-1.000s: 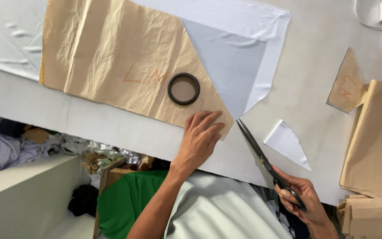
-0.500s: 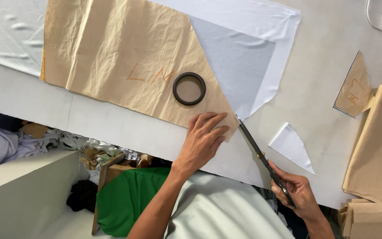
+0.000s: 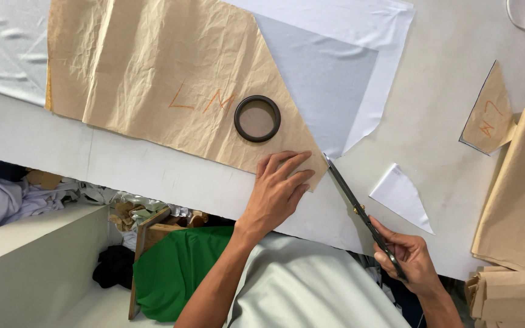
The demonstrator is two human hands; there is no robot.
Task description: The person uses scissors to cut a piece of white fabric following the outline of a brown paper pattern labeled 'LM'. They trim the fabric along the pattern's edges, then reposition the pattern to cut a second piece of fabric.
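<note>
On pattern [image 3: 171,85] corner, left hand [image 3: 277,191] lies flat, fingers spread; right hand [image 3: 411,258] clamped on scissors [image 3: 360,212], tips at corner w/ ring [image 3: 257,118] nearby.

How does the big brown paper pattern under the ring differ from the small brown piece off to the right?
The big brown pattern is far larger, creased, pinned by the left hand and a black ring; the small brown piece lies loose and untouched. Both are tan paper with orange marks.
</note>
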